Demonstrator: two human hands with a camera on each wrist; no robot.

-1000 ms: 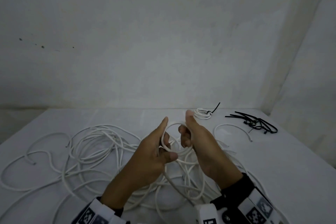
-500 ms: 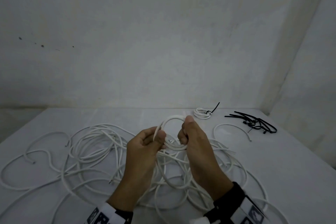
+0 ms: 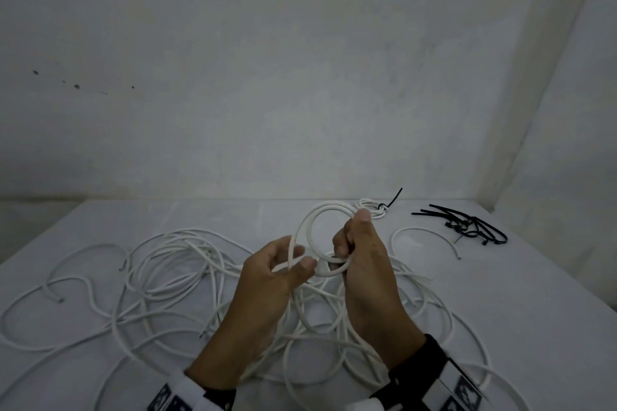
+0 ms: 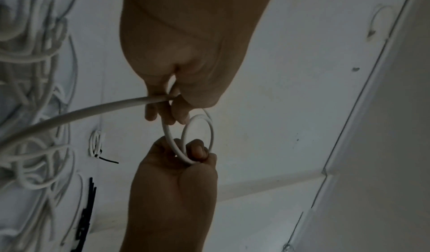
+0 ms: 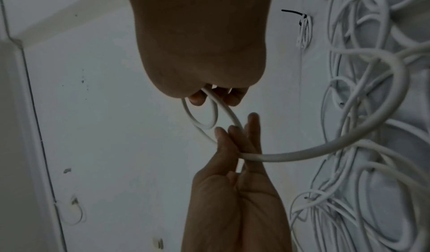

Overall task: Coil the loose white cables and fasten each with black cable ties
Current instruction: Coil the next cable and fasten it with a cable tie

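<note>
At frame centre, the right hand [image 3: 359, 264] fingers pinch a small, springy white cable coil [image 3: 322, 237] while the left hand [image 3: 278, 272] fingers pinch its light, pliable trailing length.

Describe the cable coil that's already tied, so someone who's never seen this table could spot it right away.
Look to the far edge of the white table, near the back wall, just beyond the right hand. There lies the small tied coil, left of the loose black cable ties. Unlike the sprawling loose white cables, it is wound tight and cinched by one black tie whose tail sticks up.
</note>
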